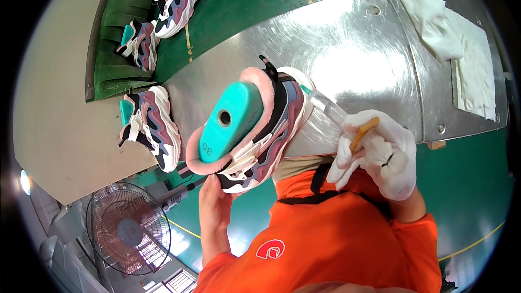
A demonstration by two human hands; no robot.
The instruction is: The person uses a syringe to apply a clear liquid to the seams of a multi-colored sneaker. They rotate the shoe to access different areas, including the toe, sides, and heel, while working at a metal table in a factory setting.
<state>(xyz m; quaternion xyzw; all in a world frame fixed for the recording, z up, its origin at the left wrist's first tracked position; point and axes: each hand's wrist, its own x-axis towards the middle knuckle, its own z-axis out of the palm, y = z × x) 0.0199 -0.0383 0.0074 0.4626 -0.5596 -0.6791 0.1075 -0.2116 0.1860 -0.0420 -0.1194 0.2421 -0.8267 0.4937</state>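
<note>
My bare left hand (213, 201) grips a sneaker (271, 146) by its toe end, the fingers partly hidden under it. The sneaker is purple, pink, black and white with a fluffy pink collar, and a teal shoe last (230, 122) fills its opening. In a white glove, my right hand (380, 154) is closed around a slim tool with a clear shaft (329, 107) and a teal tip. That tip meets the white sole near the heel; whether it presses on it I cannot tell. A tan piece (363, 133) shows at the gloved fingers, its kind unclear.
A metal work surface (347, 32) lies beneath the sneaker. Another sneaker (154, 127) stands at its left, and several more (182, 0) sit on a green surface by a strip curtain (116, 57). White cloths (434, 21) lie at right. A fan (128, 230) stands lower left.
</note>
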